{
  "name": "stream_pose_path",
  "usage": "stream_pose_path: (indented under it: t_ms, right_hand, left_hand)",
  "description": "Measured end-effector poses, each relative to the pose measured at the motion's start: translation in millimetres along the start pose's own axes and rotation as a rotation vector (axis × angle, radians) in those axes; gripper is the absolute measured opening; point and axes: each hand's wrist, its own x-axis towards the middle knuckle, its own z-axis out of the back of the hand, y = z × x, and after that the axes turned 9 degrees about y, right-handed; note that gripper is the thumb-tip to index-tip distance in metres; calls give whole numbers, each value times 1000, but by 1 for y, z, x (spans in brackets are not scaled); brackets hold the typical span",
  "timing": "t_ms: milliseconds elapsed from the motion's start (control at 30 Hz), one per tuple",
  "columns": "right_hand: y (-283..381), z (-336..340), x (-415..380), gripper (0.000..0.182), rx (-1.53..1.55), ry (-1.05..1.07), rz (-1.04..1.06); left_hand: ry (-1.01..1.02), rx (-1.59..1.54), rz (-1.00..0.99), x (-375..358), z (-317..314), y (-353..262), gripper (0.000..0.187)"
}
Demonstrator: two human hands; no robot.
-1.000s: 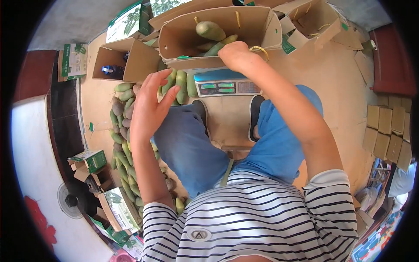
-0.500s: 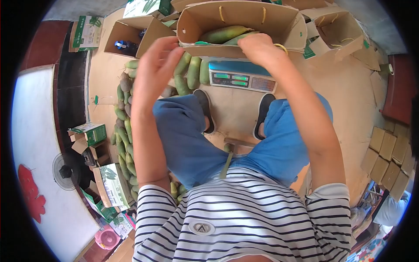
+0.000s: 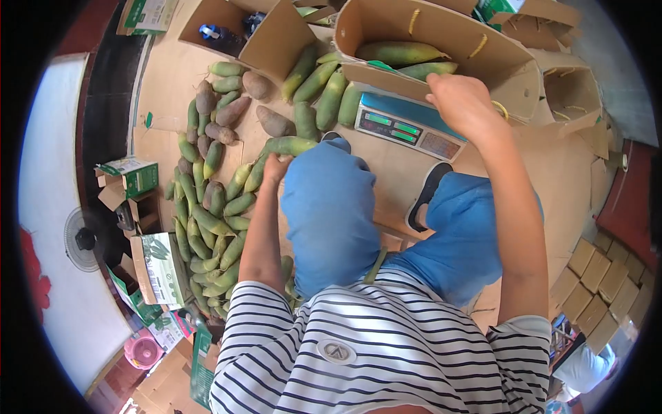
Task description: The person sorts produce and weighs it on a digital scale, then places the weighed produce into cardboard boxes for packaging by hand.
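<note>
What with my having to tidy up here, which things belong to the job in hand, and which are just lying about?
Likely in the job:
- green vegetables, near the left hand
- rope-handled carton, by the right hand
- lit-up scale

Probably lying about:
- fan
- pink item
- blue-topped bottle
- stacked brown boxes

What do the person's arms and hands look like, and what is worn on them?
The left hand and right hand show no gloves, and the forearms are uncovered. The short left sleeve and right sleeve are white with thin dark stripes. No watch is visible.
</note>
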Motion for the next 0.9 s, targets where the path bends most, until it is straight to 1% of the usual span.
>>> stream_pose_path:
  t_ms: [100, 200, 233, 433, 533, 633, 667, 733, 767, 800, 833, 900]
  right_hand:
    - [5, 0, 2, 19, -14, 42, -26]
    - [6, -3, 5, 19, -33, 64, -33]
    - [6, -3, 7, 19, -42, 63, -31]
    - [8, -4, 12, 20, -50, 88, -30]
    - [9, -6, 14, 20, -42, 73, -25]
    - [10, -7, 15, 18, -37, 74, -43]
    - [8, -9, 15, 18, -39, 64, -30]
    - [4, -15, 16, 17, -39, 36, -7]
    - [3, -15, 15, 11, -75, 22, -6]
    - [2, -16, 15, 9, -59, 20, -1]
    - [1, -17, 15, 8, -40, 19, 5]
    - [2, -16, 13, 10, -26, 21, 22]
  left_hand:
    - [211, -301, 214, -21, -41, 9, 62]
    - [210, -248, 183, -31, -46, -3, 65]
    - [143, -279, 265, -41, -36, -29, 69]
    - [219, -1285, 425, -16, -12, -46, 70]
    - [249, -1107, 572, -1, -9, -63, 68]
    - [188, -1138, 531, 3, -20, -78, 62]
    - [138, -1156, 587, 10, -32, -75, 58]
    - [33, -1181, 692, 35, -58, -50, 52]
    - [133, -1235, 630, 22, -39, -58, 47]
    - [234, -1283, 570, 2, -19, -62, 41]
    - [277, -1453, 591, -1, -16, -49, 40]
    - [276, -1551, 534, -26, 4, -55, 38]
